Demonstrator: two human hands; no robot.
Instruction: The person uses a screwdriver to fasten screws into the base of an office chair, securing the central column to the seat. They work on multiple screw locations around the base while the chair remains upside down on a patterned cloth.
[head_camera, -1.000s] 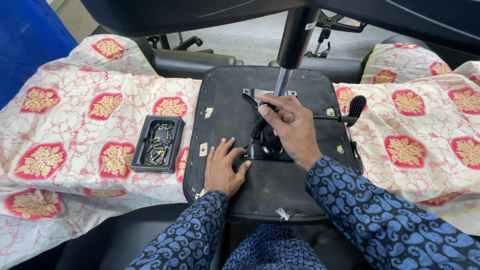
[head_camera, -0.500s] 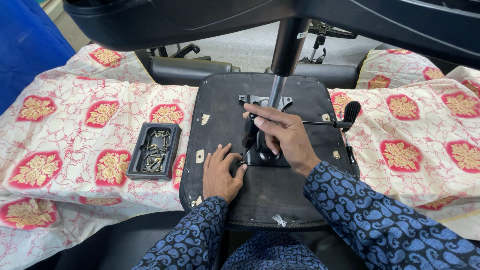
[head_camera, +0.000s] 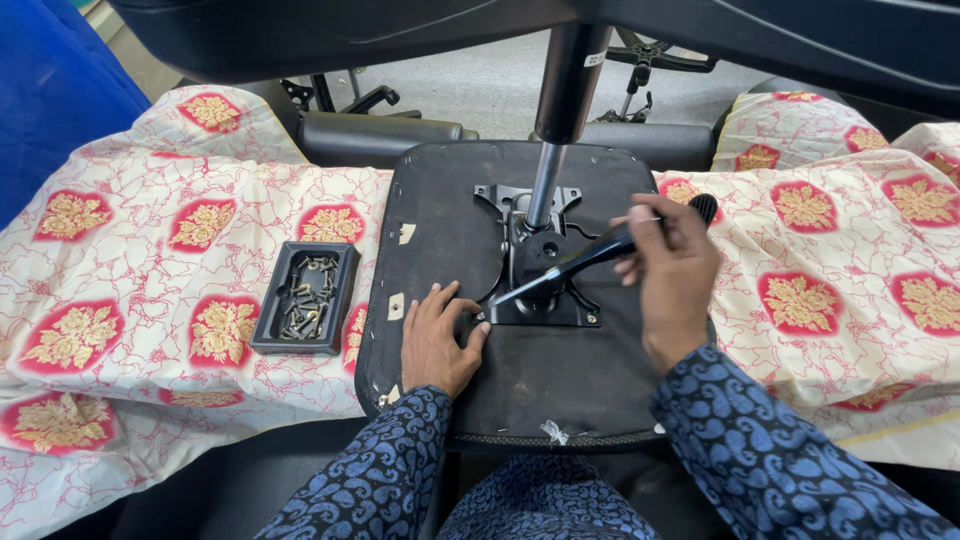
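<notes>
An upturned black chair seat (head_camera: 440, 220) lies in front of me on a patterned cloth. A black metal mechanism plate (head_camera: 545, 285) with a grey gas cylinder (head_camera: 560, 110) is fixed at its middle. My right hand (head_camera: 672, 275) grips a black-handled screwdriver (head_camera: 580, 262), its tip slanting down to the plate's near left corner. My left hand (head_camera: 438, 338) rests flat on the seat, its fingertips at a small screw (head_camera: 481, 317) by that corner.
A small black tray (head_camera: 270, 318) holding several screws and bolts sits on the cream and red cloth (head_camera: 150, 280) left of the seat. Black armrests (head_camera: 375, 135) and other chair parts lie behind. A blue surface (head_camera: 50, 90) stands at far left.
My right hand has come off the middle of the plate, moved right and turned the screwdriver so its tip points at the plate's near left corner. My left hand stays by that corner.
</notes>
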